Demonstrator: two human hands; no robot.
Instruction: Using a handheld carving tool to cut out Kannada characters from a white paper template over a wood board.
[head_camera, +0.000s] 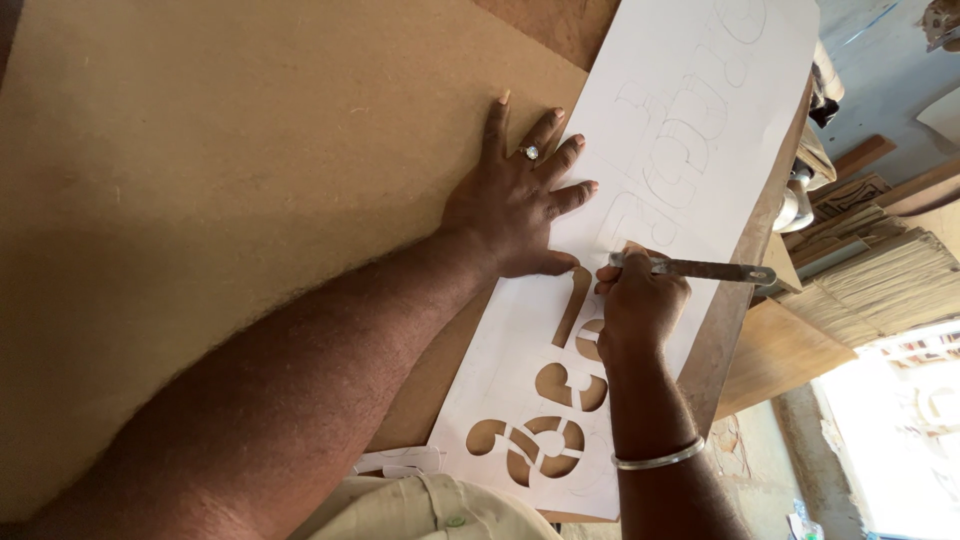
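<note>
— Progress check; how far along is the white sheet (690, 110)?

— Lower shapes (535, 440) already cut out; upper pencilled outlines (680, 150) still uncut, I judge; sheet lies on the brown board (250, 150).

— Hands?

— Left hand (515, 205) flat, fingers spread, pinning the sheet; right hand (640, 300) clenched round a metal knife (700, 268).

- The work surface is a flat brown fibreboard sheet (200, 180).
- A long white paper stencil sheet (690, 60) lies flat on it, with cut-out shapes at one end and pencilled outlines at the other.
- Small white paper offcuts (400, 461) lie beside the sheet's near corner.
</note>
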